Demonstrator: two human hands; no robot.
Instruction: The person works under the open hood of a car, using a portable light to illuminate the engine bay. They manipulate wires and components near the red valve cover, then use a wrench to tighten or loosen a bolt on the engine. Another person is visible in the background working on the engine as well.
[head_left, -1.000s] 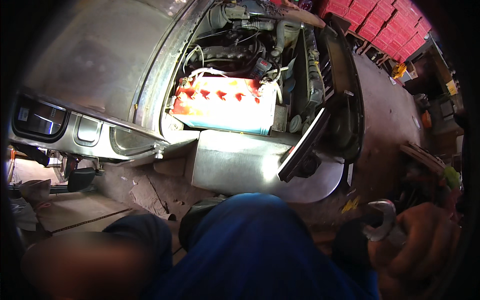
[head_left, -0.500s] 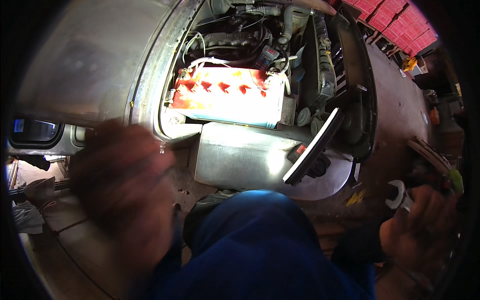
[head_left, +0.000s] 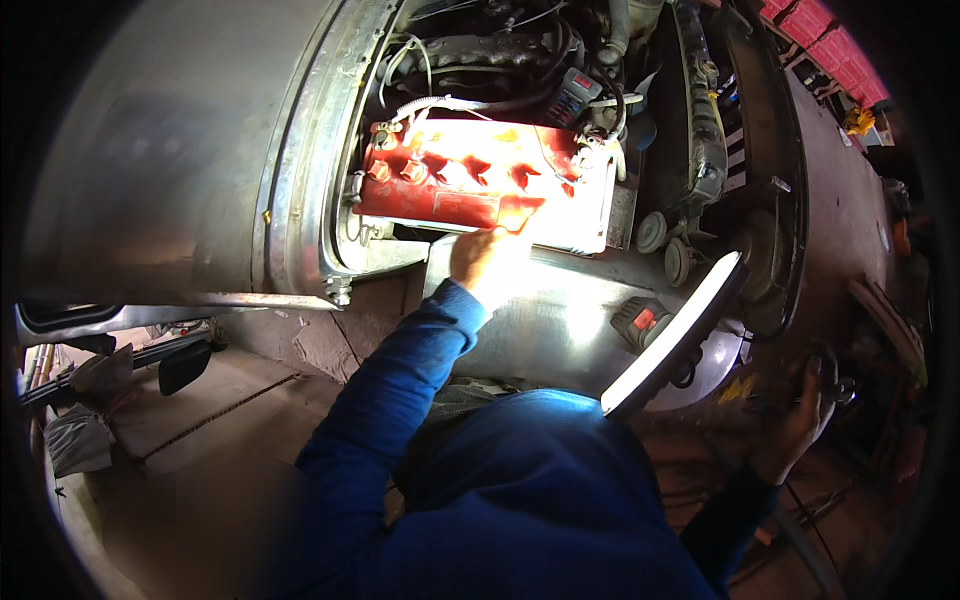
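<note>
A large car battery [head_left: 440, 207] with a red top and a row of red caps sits in the engine bay, its right side washed out by light. My left hand [head_left: 485, 262] reaches to the battery's front edge and appears to touch it; glare hides most of its fingers. Low on the right, my right hand [head_left: 806, 412] is closed around a metal wrench [head_left: 846, 391], of which only a shiny end shows beside the fingers. Cables and clamps [head_left: 386, 134] lie at the battery's back left corner, with more wires at its right end.
A bright strip lamp [head_left: 680, 330] leans over the silver fender [head_left: 510, 325], next to a black and red device [head_left: 640, 322]. Behind the battery is a grey handheld device [head_left: 573, 97] among the hoses. The raised metal hood panel [head_left: 170, 150] fills the left. Pink crates [head_left: 830, 50] stand far right.
My left hand has swung from the lower left, where it was blurred, up to the battery's front edge. My right hand has turned and shifted slightly, still with the wrench. The view has moved too.
</note>
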